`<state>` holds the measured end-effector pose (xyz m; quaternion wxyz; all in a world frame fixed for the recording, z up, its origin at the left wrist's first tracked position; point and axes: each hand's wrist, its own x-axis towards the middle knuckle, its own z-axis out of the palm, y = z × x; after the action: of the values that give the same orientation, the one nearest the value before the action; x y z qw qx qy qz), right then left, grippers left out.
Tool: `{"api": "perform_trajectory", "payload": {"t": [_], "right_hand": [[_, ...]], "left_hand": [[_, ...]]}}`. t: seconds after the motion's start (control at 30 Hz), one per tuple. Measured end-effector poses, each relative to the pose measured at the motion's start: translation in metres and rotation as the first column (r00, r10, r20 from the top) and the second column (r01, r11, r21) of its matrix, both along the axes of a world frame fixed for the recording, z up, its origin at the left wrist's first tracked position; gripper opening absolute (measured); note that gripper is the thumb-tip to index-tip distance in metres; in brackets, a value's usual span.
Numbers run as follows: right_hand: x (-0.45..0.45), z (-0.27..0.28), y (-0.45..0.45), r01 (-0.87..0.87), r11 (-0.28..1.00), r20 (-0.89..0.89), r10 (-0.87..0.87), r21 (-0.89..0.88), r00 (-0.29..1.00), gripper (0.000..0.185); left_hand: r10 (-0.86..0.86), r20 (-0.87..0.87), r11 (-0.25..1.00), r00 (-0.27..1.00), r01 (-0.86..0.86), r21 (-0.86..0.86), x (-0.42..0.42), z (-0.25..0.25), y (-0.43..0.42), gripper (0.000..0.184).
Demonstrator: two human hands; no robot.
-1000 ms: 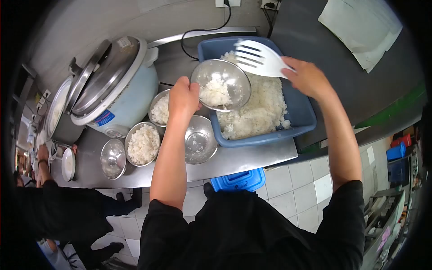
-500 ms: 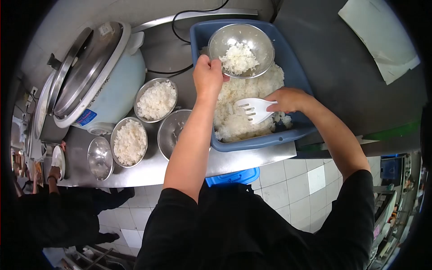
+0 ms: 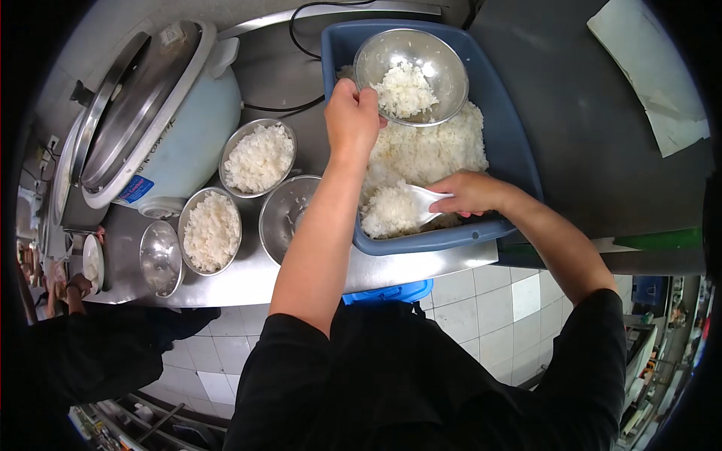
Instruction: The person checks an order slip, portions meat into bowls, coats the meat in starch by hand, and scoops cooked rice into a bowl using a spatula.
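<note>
My left hand (image 3: pixel 353 116) grips the near-left rim of a steel bowl (image 3: pixel 449 79), tilted above the far end of a blue tub (image 3: pixel 520 161). A small mound of white rice (image 3: pixel 404 90) lies in that bowl. In my right hand (image 3: pixel 470 194) is a white rice paddle (image 3: pixel 427 201), its head loaded with cooked rice at the tub's near end. More rice (image 3: pixel 436 154) fills much of the tub. Left of my forearm stand two steel bowls heaped with rice, a far one (image 3: pixel 259 158) and a nearer one (image 3: pixel 210 231).
Two further steel bowls, one (image 3: pixel 282 225) partly behind my left forearm and one (image 3: pixel 160 259) at the left, hold only scraps. A large rice cooker (image 3: pixel 177 143) stands at the left. Beyond it a co-worker's hand (image 3: pixel 78 286) is beside a white plate (image 3: pixel 93 264).
The paddle's slotted head was bare on the rice; now rice covers it and it sits slightly lower and further left. My left hand still holds the bowl. The whole view has shifted slightly.
</note>
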<state>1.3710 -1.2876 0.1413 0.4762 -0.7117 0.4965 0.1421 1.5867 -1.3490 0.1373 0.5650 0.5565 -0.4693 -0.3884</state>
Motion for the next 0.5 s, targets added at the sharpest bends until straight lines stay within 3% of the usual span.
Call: {"api": "perform_trajectory", "payload": {"t": [0.17, 0.27, 0.33, 0.37, 0.43, 0.5], "right_hand": [[-0.003, -0.002, 0.002, 0.015, 0.998, 0.037, -0.017, 0.059, 0.999, 0.035], [-0.014, 0.007, 0.006, 0.071, 0.990, 0.085, -0.082, 0.118, 0.993, 0.033], [-0.021, 0.024, 0.009, 0.144, 0.984, 0.106, -0.155, 0.104, 0.982, 0.033], [-0.027, 0.036, 0.011, 0.152, 0.985, 0.112, -0.161, 0.085, 0.981, 0.033], [-0.046, 0.060, 0.017, 0.286, 0.958, 0.199, -0.283, 0.016, 0.938, 0.034], [-0.061, 0.076, 0.016, 0.350, 0.930, 0.274, -0.310, -0.111, 0.910, 0.036]], "left_hand": [[0.022, -0.024, 0.998, 0.999, -0.023, -0.054, -0.001, -0.003, -0.002, 0.022], [0.072, 0.080, 0.990, 0.994, -0.062, -0.129, 0.003, -0.015, -0.010, 0.020], [0.206, 0.357, 0.953, 0.911, -0.103, -0.285, 0.012, -0.012, -0.012, 0.019], [0.205, 0.356, 0.948, 0.912, -0.095, -0.304, 0.017, -0.007, -0.011, 0.019], [0.221, 0.566, 0.947, 0.794, -0.037, -0.318, 0.024, 0.004, -0.002, 0.018], [0.187, 0.621, 0.966, 0.761, -0.028, -0.257, 0.024, 0.013, 0.011, 0.020]]}}
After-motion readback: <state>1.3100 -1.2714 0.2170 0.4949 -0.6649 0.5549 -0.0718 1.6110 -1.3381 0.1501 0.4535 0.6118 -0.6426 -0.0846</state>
